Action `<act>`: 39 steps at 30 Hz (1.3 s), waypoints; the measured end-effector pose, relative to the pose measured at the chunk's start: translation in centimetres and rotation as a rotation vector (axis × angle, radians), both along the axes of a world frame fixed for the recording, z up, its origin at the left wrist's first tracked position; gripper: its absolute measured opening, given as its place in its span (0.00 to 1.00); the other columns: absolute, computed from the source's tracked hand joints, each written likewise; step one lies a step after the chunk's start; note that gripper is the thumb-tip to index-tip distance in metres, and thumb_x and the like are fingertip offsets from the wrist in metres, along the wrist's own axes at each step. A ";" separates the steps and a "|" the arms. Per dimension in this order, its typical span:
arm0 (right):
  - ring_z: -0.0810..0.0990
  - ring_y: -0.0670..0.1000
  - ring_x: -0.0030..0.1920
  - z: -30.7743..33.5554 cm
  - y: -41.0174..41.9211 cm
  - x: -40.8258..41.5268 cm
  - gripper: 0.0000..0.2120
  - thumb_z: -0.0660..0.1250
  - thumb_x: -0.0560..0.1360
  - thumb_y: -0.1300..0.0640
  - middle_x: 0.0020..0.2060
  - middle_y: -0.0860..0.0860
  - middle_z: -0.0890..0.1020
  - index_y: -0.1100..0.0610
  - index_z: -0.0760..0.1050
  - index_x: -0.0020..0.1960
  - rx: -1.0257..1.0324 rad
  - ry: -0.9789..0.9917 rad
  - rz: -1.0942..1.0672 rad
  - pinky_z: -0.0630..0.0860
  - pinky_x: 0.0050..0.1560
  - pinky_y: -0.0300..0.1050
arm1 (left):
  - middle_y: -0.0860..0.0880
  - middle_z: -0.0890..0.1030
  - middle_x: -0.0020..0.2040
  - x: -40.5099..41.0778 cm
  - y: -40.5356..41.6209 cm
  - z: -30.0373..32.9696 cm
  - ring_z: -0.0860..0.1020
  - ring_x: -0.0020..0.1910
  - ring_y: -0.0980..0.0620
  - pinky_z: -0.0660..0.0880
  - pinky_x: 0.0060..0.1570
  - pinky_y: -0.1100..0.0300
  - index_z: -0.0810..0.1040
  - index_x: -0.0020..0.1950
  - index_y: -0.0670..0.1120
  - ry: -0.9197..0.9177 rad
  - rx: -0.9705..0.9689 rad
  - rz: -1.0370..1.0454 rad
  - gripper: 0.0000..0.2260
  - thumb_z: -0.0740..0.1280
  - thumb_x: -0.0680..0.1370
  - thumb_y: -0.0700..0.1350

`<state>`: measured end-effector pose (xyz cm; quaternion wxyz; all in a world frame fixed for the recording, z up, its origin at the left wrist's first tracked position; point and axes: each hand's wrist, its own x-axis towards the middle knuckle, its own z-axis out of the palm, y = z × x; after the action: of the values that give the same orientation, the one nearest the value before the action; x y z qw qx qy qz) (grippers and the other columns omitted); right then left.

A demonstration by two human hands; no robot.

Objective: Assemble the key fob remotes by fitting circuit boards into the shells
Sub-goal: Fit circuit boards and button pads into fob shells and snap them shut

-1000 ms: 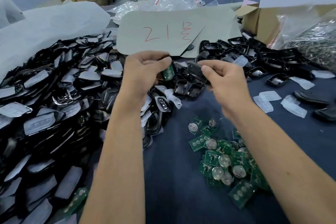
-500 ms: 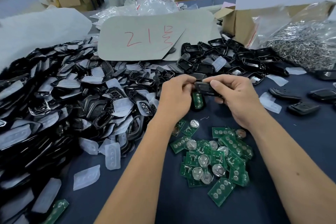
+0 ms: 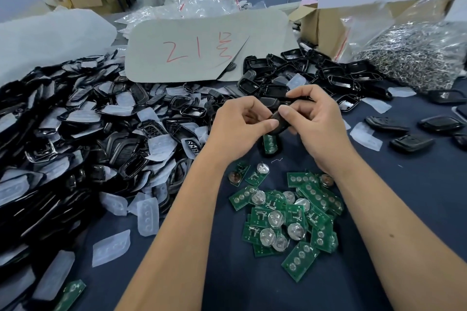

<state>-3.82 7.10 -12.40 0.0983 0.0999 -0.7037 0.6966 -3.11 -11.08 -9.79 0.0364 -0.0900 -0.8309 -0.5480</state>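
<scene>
Both hands meet above the dark blue table (image 3: 417,209). My left hand (image 3: 240,129) and my right hand (image 3: 310,121) together pinch a black key fob shell (image 3: 279,122) between thumbs and fingertips. A green circuit board (image 3: 270,143) hangs just below the shell, under my left hand's fingers; I cannot tell whether it sits in the shell. A heap of loose green circuit boards with round metal battery clips (image 3: 285,219) lies on the table under my wrists.
A large pile of black shells and clear rubber button pads (image 3: 83,139) fills the left. More empty shells (image 3: 316,70) lie behind. Assembled fobs (image 3: 414,141) rest at right. A cardboard sign (image 3: 202,48), a box (image 3: 326,25) and a bag of metal rings (image 3: 419,50) stand behind.
Both hands came down and toward me and closed together. The shell and the green board, held apart a second ago, are now brought together between both hands.
</scene>
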 end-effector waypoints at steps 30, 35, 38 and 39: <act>0.87 0.51 0.44 1.1 -1.0 0.5 0.14 0.72 0.68 0.66 0.44 0.55 0.88 0.60 0.80 0.53 -0.600 -0.266 0.176 0.85 0.49 0.45 | 0.34 0.86 0.51 0.8 1.1 0.7 0.85 0.45 0.48 0.84 0.50 0.55 0.85 0.50 0.43 -0.286 0.541 0.081 0.02 0.73 0.79 0.38; 0.86 0.51 0.43 0.8 -0.8 0.4 0.11 0.71 0.69 0.66 0.44 0.56 0.88 0.59 0.83 0.50 -0.643 -0.241 0.190 0.83 0.44 0.41 | 0.38 0.86 0.47 0.9 1.7 0.7 0.86 0.47 0.44 0.85 0.48 0.52 0.85 0.52 0.42 -0.304 0.591 0.036 0.04 0.71 0.80 0.36; 0.87 0.51 0.42 0.8 -0.7 0.4 0.10 0.70 0.70 0.67 0.44 0.56 0.88 0.59 0.84 0.50 -0.653 -0.208 0.226 0.82 0.43 0.42 | 0.39 0.86 0.45 1.1 1.6 0.9 0.86 0.46 0.43 0.85 0.46 0.53 0.85 0.47 0.42 -0.327 0.617 0.013 0.05 0.71 0.79 0.35; 0.87 0.51 0.42 0.8 -0.7 0.4 0.11 0.70 0.70 0.67 0.43 0.56 0.88 0.59 0.83 0.51 -0.651 -0.205 0.232 0.83 0.43 0.42 | 0.39 0.86 0.45 1.1 1.5 1.0 0.86 0.46 0.43 0.85 0.46 0.52 0.86 0.46 0.43 -0.333 0.618 0.011 0.06 0.71 0.79 0.35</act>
<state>-3.37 6.44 -11.59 -0.0257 0.0724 -0.4350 0.8971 -2.05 -9.58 -8.83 -0.0709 0.0204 -0.6208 -0.7805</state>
